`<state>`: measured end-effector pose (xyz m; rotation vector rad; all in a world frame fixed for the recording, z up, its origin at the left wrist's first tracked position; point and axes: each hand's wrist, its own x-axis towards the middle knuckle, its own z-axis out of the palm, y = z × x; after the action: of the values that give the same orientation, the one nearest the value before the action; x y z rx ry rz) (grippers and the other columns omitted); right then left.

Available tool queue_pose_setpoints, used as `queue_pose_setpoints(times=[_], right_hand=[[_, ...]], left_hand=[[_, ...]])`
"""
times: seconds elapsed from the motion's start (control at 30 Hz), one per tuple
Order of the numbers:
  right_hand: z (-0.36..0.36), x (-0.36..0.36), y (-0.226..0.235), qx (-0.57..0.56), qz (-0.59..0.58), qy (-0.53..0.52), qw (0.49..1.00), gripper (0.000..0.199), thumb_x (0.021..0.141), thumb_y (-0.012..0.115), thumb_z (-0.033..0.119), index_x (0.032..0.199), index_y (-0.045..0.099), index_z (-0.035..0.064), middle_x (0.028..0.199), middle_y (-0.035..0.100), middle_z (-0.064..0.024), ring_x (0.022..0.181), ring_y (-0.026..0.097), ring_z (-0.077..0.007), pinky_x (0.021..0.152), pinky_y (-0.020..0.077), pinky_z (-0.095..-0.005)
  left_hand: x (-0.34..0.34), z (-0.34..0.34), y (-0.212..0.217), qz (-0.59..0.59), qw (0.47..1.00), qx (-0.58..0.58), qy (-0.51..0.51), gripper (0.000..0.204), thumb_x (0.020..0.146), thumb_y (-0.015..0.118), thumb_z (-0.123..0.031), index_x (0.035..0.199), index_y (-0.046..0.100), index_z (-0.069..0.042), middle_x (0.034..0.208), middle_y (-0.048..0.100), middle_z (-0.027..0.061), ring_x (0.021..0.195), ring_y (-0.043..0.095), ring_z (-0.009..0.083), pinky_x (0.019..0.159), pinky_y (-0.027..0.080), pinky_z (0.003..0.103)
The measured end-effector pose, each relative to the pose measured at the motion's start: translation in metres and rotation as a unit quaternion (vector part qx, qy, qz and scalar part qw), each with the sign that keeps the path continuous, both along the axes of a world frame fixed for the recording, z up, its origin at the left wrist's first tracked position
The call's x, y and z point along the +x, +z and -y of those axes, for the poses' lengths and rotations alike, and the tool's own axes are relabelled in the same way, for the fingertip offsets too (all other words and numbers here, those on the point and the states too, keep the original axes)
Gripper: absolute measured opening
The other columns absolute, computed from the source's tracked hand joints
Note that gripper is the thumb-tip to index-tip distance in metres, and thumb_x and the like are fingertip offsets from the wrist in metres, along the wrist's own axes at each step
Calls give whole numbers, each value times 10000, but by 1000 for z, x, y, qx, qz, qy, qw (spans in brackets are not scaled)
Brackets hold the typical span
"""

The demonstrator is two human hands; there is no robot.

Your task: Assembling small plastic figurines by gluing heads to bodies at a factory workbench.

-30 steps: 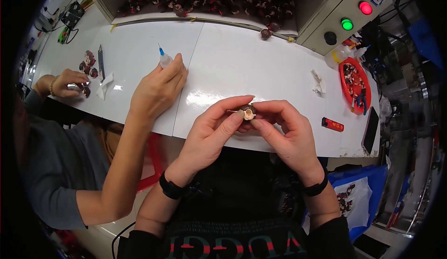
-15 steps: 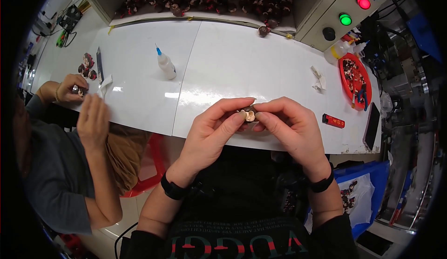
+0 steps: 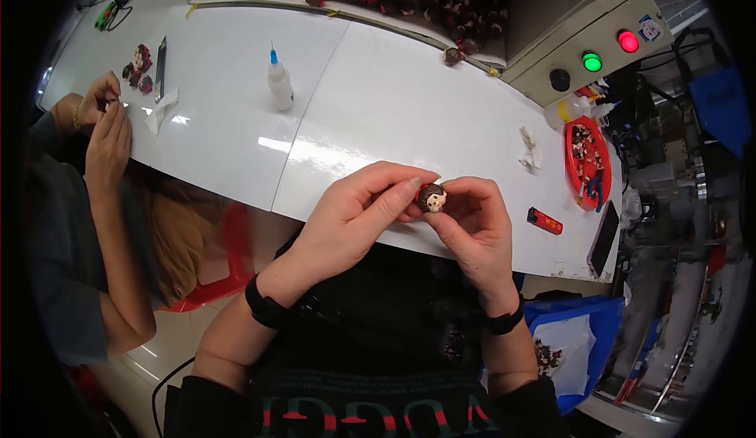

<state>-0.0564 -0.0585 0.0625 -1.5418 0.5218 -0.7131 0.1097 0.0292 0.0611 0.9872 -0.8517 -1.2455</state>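
The white desk (image 3: 425, 99) carries everything, and along its far edge squats the metal cabinet (image 3: 543, 64), its mouth facing us, so the pile of dark little heads (image 3: 441, 1) inside looks easy to reach from a seat here. At the left end sits a co-worker (image 3: 63, 265), both hands brought together near the desk's near edge over something too small for me to make out. Below the near right corner, the blue bin (image 3: 602, 336) holds more small pieces on a white sheet, probably lined to keep them clean.

The forearms rise from below, angled inward, black bands at the wrists. The left hand (image 3: 358, 202) lies slanted, its thumb and forefinger stretched and pressing at the top of a doll head (image 3: 435, 199); its other fingers are mostly hidden behind. The right hand (image 3: 480, 225) arches, pinching the head's other side between thumb below and bent forefinger above.

By the right edge, the red tray (image 3: 571, 162) keeps loose bits corralled, I'd guess, within arm's length. A needle-tipped bottle (image 3: 279, 85) stands upright left of the seam, likely so it won't dribble. The phone (image 3: 604, 239) lies against the right edge, the red lighter (image 3: 545, 220) nearer the middle.

Smallest is that doll head, held just above the near edge, face up, the grip seemingly chosen to leave its features visible.
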Motion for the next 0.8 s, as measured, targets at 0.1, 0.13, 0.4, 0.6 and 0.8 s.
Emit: queue_pose_setpoints(times=[0.1, 0.13, 0.4, 0.6, 0.8], right_hand=[[1, -1, -4, -8, 16, -3, 1000, 338, 828, 675, -42, 1115, 507, 20, 1062, 590, -74, 964, 610, -152, 867, 512, -287], [1, -1, -5, 2, 17, -8, 1000, 341, 823, 681, -42, 1110, 508, 20, 1059, 588, -75, 963, 608, -151, 863, 512, -286], [-1, -3, -7, 17, 17, -18, 1000, 349, 803, 702, -46, 1087, 509, 20, 1044, 591, -71, 951, 605, -139, 855, 510, -274], [-1, -3, -9, -2, 4, -16, 1000, 377, 793, 711, -50, 1101, 504, 20, 1048, 586, -73, 964, 606, -143, 859, 514, -278], [-1, -2, -9, -27, 16, -5, 999, 374, 786, 709, -61, 1111, 541, 16, 1069, 566, -80, 965, 611, -156, 868, 529, -303]], left_hand=[[-4, 0, 2, 10, 1000, -25, 10, 314, 946, 510, -46, 1252, 554, 6, 1107, 588, 73, 1009, 580, 130, 867, 489, 257], [-3, -1, 3, 9, 1000, -24, 11, 314, 946, 510, -46, 1252, 554, 6, 1107, 588, 73, 1009, 580, 130, 867, 489, 257], [-3, -2, 1, 88, 995, -38, -9, 398, 889, 517, 41, 1284, 538, 0, 1153, 535, 81, 1063, 567, 147, 887, 492, 264], [-4, -3, 0, 94, 995, -38, -7, 409, 882, 505, 51, 1286, 539, -1, 1151, 525, 80, 1062, 566, 144, 897, 490, 259], [-5, -3, -1, 104, 994, -41, -4, 408, 876, 504, 51, 1279, 546, 1, 1154, 525, 84, 1062, 569, 145, 899, 490, 259]])
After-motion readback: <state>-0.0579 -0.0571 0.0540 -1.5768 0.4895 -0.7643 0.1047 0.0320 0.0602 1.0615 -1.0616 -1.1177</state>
